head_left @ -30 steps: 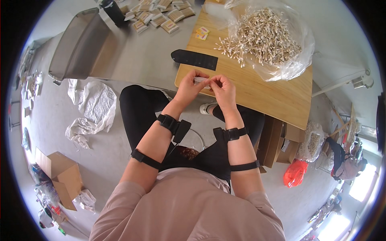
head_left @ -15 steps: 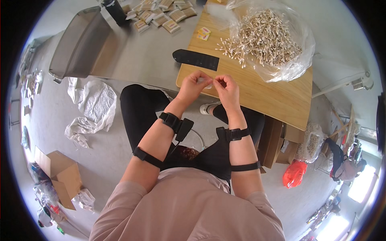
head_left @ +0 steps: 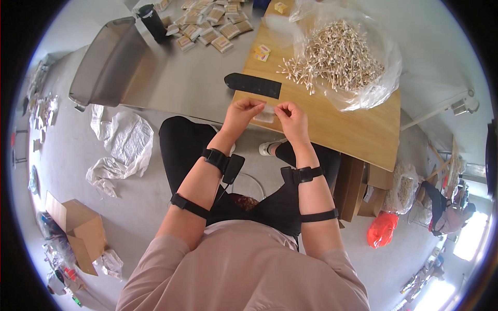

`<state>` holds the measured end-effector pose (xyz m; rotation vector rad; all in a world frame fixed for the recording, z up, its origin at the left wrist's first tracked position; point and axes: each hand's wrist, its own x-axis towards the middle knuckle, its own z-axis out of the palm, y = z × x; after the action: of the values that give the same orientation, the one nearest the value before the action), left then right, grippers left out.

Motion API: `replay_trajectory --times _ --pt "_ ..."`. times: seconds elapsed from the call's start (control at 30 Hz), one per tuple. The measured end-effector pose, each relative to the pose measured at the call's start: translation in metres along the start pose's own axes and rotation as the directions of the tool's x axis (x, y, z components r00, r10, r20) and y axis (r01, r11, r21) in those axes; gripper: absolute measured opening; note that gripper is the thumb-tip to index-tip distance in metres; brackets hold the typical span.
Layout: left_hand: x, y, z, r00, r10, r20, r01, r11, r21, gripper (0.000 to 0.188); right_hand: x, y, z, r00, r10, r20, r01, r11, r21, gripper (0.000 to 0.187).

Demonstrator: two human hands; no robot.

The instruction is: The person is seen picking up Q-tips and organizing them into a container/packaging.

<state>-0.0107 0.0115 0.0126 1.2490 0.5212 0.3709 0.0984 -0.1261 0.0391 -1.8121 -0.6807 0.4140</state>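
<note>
Between my two hands hangs a small clear plastic bag point(head_left: 264, 115), spread out by the pinched fingers at its upper corners. My left hand point(head_left: 241, 115) is closed on its left corner, thumb against fingertips. On the other corner, my right hand point(head_left: 292, 119) is closed in a similar pinch. Both are at the near edge of the wooden board point(head_left: 342, 129). Just beyond them lies a flat black strip point(head_left: 254, 85) with one rounded end. Farther right, a large open plastic bag point(head_left: 386, 78) holds a heap of cotton swabs point(head_left: 342, 57).
Filled swab packets point(head_left: 207, 36) are piled at the back beside a black cup point(head_left: 151, 23). A grey plastic bin point(head_left: 101, 62) stands at left on the metal table point(head_left: 179, 78). Small yellow-and-white cards point(head_left: 262, 52) lie on the board. Crumpled white plastic point(head_left: 127, 137) and a cardboard box point(head_left: 80, 228) are on the floor.
My hands have moved apart from each other, and the small clear bag now shows stretched between them. The whole view has shifted slightly.
</note>
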Motion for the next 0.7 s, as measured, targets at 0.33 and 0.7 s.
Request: replay_trajectory --times 0.33,0.7 --pt "-0.041 0.068 0.016 0.981 -0.195 0.009 0.192 0.954 -0.232 0.013 -0.023 -0.047 -0.030 0.977 0.115 0.180 -0.179 0.902 0.393 0.011" --pt "-0.118 0.095 0.033 0.992 -0.111 0.061 0.122 0.967 -0.222 0.008 -0.095 -0.096 -0.048 0.988 -0.083 0.129 0.060 0.983 0.172 0.012"
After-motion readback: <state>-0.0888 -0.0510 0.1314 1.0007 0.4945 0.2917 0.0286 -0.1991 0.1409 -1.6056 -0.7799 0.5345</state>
